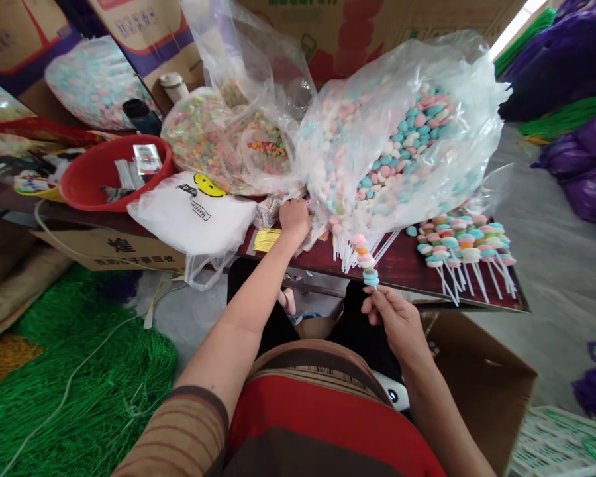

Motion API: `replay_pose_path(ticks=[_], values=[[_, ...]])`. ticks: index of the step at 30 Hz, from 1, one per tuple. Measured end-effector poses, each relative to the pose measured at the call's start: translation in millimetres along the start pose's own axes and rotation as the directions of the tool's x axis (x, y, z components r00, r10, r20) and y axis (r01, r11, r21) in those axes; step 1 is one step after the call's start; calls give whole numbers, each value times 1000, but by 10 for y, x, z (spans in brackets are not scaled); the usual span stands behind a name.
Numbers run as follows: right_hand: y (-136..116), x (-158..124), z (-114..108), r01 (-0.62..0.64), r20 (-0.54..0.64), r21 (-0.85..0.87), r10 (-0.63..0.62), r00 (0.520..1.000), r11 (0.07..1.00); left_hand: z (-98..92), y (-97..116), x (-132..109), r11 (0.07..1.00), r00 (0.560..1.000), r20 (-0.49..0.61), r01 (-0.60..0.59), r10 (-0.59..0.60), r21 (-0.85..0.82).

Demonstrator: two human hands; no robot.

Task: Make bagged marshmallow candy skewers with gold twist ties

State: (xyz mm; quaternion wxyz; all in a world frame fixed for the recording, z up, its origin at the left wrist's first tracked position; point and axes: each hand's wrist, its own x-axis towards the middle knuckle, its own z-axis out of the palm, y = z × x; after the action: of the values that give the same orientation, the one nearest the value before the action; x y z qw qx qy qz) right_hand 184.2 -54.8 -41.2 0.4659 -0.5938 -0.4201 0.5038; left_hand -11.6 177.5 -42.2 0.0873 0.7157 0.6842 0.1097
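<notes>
My right hand pinches the white stick of a marshmallow skewer between thumb and fingers. The skewer stands upright, with pink, orange, white and blue pieces stacked on it. My left hand is at the table's middle, its fingers curled down among clear plastic wrappers. Its fingertips are hidden, so what they grip cannot be seen. Yellow twist ties lie just left of that wrist. Loose white sticks are spread between my hands. Finished-looking skewers lie in a pile at the right.
Behind my hands stand a big bag of pastel marshmallows and a bag of small orange-green candies. Leftward are a white plastic bag and a red basin. An open cardboard box sits below the table's right end.
</notes>
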Motion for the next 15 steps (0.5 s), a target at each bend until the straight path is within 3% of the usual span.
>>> replay_pose_path(ticks=[5, 9, 11, 15], values=[[-48, 34, 14, -71, 29, 283, 66, 997, 957, -96, -102, -33, 1000, 999, -48, 4, -4, -1], [-160, 172, 106, -67, 89, 415, 33, 996, 908, -192, -272, -141, 989, 962, -266, -98, 65, -114], [-237, 302, 161, -33, 65, 455, 4, 998, 890, -227, -347, -276, 947, 900, -402, -261, 169, -188], [-452, 618, 252, 35, -68, 462, -4, 998, 886, -291, -376, -691, 769, 691, -592, -614, 415, -178]])
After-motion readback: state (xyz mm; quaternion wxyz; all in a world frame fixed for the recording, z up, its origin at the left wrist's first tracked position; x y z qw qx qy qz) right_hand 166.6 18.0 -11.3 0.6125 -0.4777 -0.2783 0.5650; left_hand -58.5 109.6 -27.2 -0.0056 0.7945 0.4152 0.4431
